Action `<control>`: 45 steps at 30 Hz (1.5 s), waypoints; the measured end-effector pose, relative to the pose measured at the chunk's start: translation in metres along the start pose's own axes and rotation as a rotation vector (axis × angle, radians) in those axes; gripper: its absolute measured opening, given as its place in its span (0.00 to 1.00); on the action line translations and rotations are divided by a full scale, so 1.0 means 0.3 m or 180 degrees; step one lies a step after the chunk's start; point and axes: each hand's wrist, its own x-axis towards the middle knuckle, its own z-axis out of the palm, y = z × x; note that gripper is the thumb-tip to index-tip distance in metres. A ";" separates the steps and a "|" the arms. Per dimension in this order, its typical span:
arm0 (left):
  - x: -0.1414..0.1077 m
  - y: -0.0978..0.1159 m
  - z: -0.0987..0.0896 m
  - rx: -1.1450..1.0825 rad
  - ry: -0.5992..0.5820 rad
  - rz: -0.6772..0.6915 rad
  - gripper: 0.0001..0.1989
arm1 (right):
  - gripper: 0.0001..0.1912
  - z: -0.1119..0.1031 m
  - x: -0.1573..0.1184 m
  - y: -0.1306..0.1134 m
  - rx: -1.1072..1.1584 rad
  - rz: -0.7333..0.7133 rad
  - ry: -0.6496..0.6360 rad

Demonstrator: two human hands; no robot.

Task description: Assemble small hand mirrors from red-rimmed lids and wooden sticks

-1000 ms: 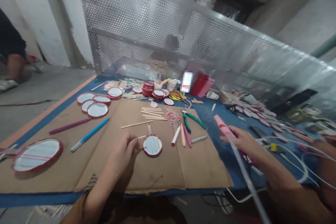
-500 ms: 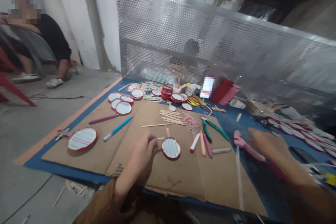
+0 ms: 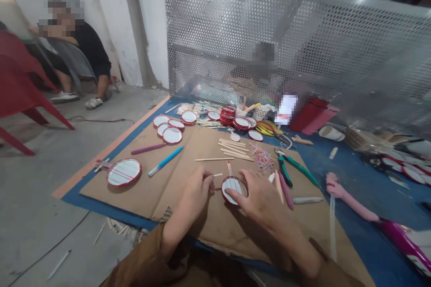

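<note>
Head view, small disc: the red-rimmed round piece (image 3: 232, 183) lies on the cardboard (image 3: 138, 204), between my two hands, a narrow tab pointing away from me.
Right hand: I've just brought it (image 3: 266, 197) over from the pink and purple tool (image 3: 360, 207), which now lies on the blue table (image 3: 326, 154). It is partly open, thumb over the disc's face, forefinger by the far right rim; how firmly it presses, I can't tell.
Left hand: fingers drawn together (image 3: 193, 193) at the disc's left side. A short thin stick (image 3: 218, 175) shows just beyond the fingertips; whether they have hold of it, I can't tell.
What the change gives me: both hands are at the disc, so I judge it can be steadied from both sides.
Tight edges: the purple pen (image 3: 286, 190) and its neighbours lie just beside my right hand, green-handled pliers (image 3: 303, 170) beyond; wooden strips (image 3: 234, 149) lie past the tab.
Room: widest to the left, between my left hand and the larger disc (image 3: 124, 171).
</note>
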 end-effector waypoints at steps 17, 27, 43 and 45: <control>0.006 -0.005 0.003 -0.0388 0.0004 -0.0245 0.07 | 0.44 0.011 -0.033 0.008 0.0282 0.0007 0.0265; 0.009 0.006 0.008 -0.0745 0.0179 -0.0428 0.06 | 0.45 0.008 -0.129 -0.044 0.0585 -0.1019 0.0525; -0.003 0.015 -0.004 -0.0357 0.0026 -0.0380 0.08 | 0.43 0.020 -0.115 -0.049 0.0588 -0.0952 0.0512; -0.005 0.019 -0.007 -0.0223 0.0013 -0.0349 0.09 | 0.43 0.018 -0.113 -0.054 0.0602 -0.0949 0.0510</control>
